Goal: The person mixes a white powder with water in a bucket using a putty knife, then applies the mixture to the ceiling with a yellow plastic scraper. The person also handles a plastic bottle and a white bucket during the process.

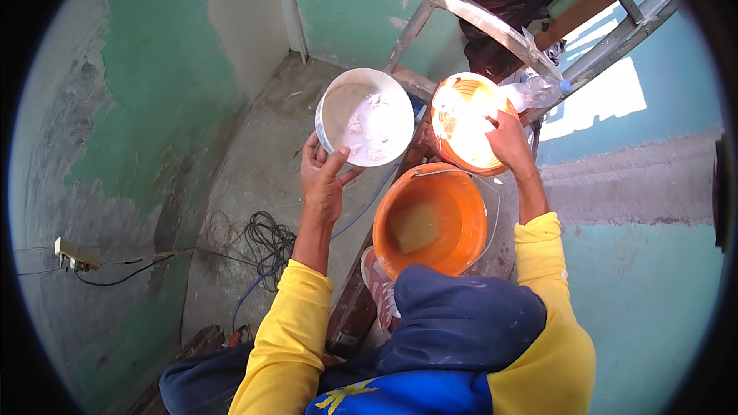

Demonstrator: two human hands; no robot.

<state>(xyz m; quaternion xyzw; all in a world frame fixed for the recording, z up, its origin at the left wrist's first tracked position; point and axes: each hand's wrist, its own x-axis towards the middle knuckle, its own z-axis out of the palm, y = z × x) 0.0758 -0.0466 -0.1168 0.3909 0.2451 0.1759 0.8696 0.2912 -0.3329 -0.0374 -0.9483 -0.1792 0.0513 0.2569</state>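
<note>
Tilted toward me, a white plastic tub (396, 119) holds white powder with some lumps. My left hand (321, 177) grips it at the lower left rim, thumb near the edge and fingers along the outer wall. My right hand (509, 138) is over the mouth of an upper orange bucket (450, 142), its fingers curled together. Strong sunlight washes out the fingertips and the bucket's contents, so what they hold cannot be made out. Just below stands another orange bucket (390, 223) with a wire handle and cloudy liquid at the bottom, close to my knee.
A metal ladder-like frame (492, 19) leans behind the buckets, with a black plastic bag (500, 8) and a clear bottle (538, 94) by it. Tangled black cable (269, 242) lies on the floor at left, near a power outlet box (77, 252). Patchy green walls (142, 84) stand close.
</note>
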